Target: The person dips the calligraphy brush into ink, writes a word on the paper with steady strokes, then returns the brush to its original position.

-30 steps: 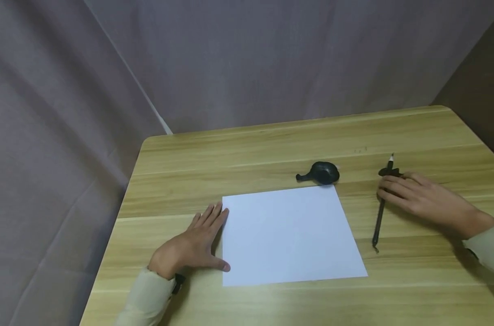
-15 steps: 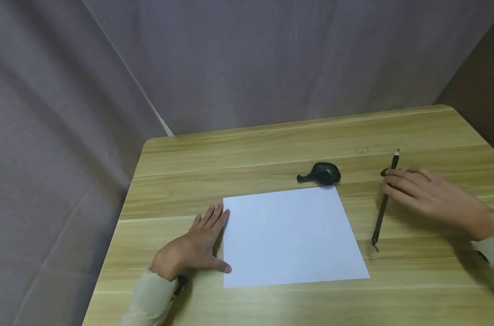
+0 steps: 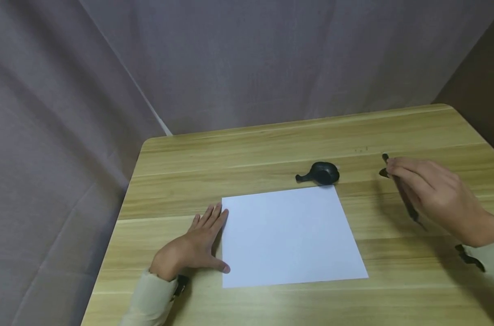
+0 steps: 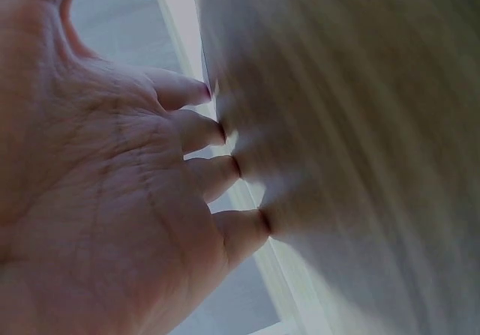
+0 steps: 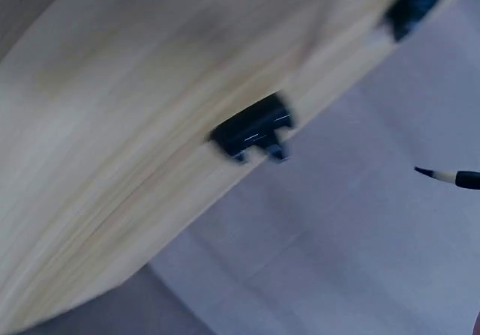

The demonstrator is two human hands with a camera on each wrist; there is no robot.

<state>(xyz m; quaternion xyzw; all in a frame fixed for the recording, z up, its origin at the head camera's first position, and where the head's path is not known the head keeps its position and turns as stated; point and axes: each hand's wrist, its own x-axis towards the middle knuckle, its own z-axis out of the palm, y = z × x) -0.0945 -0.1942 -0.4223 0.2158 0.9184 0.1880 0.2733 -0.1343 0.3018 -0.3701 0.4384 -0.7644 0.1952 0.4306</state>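
My left hand (image 3: 192,249) rests spread on the wooden table, its fingertips and thumb tip at the left edge of a white sheet of paper (image 3: 287,237). The left wrist view shows the palm of the left hand (image 4: 105,177) with fingertips pressed down. My right hand (image 3: 436,192) pinches a dark writing brush (image 3: 405,199) over the right side of the table. The brush slants, its corded end toward me. In the right wrist view, the dark-tipped brush (image 5: 446,176) points left. A small black brush rest (image 5: 253,129) lies under it, partly hidden by the right hand in the head view.
A black ink dish (image 3: 325,173) with a curved handle-like end sits at the paper's top right corner. Faint marks (image 3: 361,149) show on the table (image 3: 247,158) behind it. A grey curtain (image 3: 271,68) hangs along the far edge.
My right hand has picked the brush up off its rest, and the brush has swung round in the fingers, its corded end shifting right. The left hand has stayed put on the paper.
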